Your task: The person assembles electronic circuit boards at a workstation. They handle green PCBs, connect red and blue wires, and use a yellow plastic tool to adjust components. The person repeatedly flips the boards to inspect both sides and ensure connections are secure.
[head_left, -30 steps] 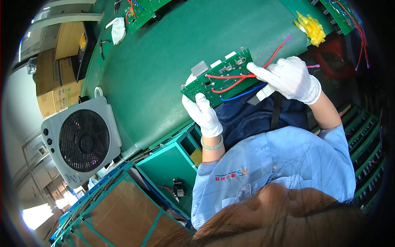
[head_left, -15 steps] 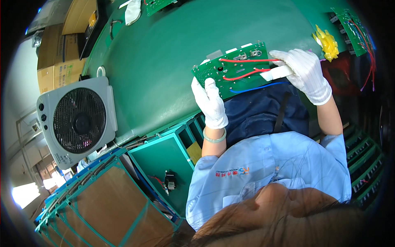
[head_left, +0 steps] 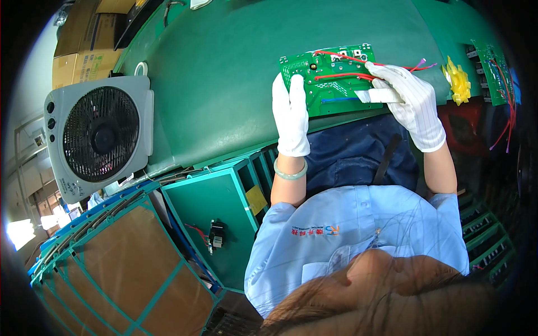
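A green circuit board (head_left: 336,87) is held up over the near edge of the green bench, its soldered side showing. My left hand (head_left: 291,115), in a white glove, grips its left end with thumb and fingers. My gloved right hand (head_left: 413,103) is closed at the right end around a flat white strip with a slanted grey tip (head_left: 378,96), blade-like in shape. Red wires (head_left: 342,76) run from the board to the right, passing by the right fingertips. A blue wire (head_left: 336,100) lies along the lower part, its right end hidden near the strip.
A grey box fan (head_left: 103,137) stands at the left, with cardboard boxes (head_left: 89,67) behind it. Yellow plastic pieces (head_left: 457,82) and another wired board (head_left: 490,75) lie at the right. A teal cabinet (head_left: 204,204) with a small part inside is at the lower left.
The board and both hands have shifted slightly up and right in view, and the board lies flatter. The upper red wire now extends beyond my right fingers, showing purple ends.
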{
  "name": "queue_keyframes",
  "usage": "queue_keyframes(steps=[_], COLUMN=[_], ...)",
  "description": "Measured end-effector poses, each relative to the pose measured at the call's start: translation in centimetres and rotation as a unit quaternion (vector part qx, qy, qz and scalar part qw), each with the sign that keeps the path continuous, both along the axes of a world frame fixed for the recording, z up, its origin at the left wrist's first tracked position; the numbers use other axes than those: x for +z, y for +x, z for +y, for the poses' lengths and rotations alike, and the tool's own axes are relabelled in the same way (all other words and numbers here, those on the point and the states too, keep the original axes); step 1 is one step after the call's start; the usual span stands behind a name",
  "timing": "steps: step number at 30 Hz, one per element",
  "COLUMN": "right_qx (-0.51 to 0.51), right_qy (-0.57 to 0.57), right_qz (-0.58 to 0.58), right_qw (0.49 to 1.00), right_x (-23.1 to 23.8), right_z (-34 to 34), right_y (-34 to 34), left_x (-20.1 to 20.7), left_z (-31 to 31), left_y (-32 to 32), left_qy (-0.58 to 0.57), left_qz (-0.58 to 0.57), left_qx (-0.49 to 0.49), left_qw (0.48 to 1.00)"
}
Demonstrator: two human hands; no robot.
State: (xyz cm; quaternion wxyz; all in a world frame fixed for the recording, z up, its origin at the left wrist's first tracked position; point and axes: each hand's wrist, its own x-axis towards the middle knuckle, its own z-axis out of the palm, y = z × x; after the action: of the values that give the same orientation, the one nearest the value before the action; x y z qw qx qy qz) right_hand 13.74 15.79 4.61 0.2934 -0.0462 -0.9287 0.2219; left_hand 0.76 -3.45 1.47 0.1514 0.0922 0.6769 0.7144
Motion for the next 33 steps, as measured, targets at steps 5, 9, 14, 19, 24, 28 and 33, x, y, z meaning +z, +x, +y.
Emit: queue_keyframes(steps=[5,9,14,19,24,28,33], right_qx=[-0.025,-0.018,0.02,0.026,0.037,0.017,-0.082], right_qy=[0.02,-0.103,-0.221,0.096,0.092,0.047,-0.013], right_qz=[-0.034,-0.116,-0.157,-0.024,-0.051,-0.075,-0.005], right_qw=[0.999,0.988,0.962,0.995,0.994,0.996,0.997], right_x=[0.1,-1.1,0.1,3.6,3.7,0.4,0.3], right_z=[0.6,1.9,2.9,3.0,1.3,2.1,2.2], right_y=[-0.4,-0.1,-0.7,-1.3,0.4,2.2,3.1], left_x=[-1.1,-1.0,-1.1,-0.8,-2.1,-1.8,0.1], left_z=[-0.1,0.2,0.6,0.5,0.3,0.4,0.0], left_y=[-1.1,-1.4,-1.3,-1.2,-1.2,-1.6,-1.8], left_qy=[0.016,-0.01,0.004,0.005,0.072,0.08,0.068], left_qz=[-0.029,-0.01,-0.016,-0.052,-0.057,-0.063,-0.078], left_qx=[-0.014,-0.017,-0.008,-0.006,-0.011,-0.031,-0.036], left_qw=[0.999,1.0,1.0,0.999,0.996,0.994,0.994])
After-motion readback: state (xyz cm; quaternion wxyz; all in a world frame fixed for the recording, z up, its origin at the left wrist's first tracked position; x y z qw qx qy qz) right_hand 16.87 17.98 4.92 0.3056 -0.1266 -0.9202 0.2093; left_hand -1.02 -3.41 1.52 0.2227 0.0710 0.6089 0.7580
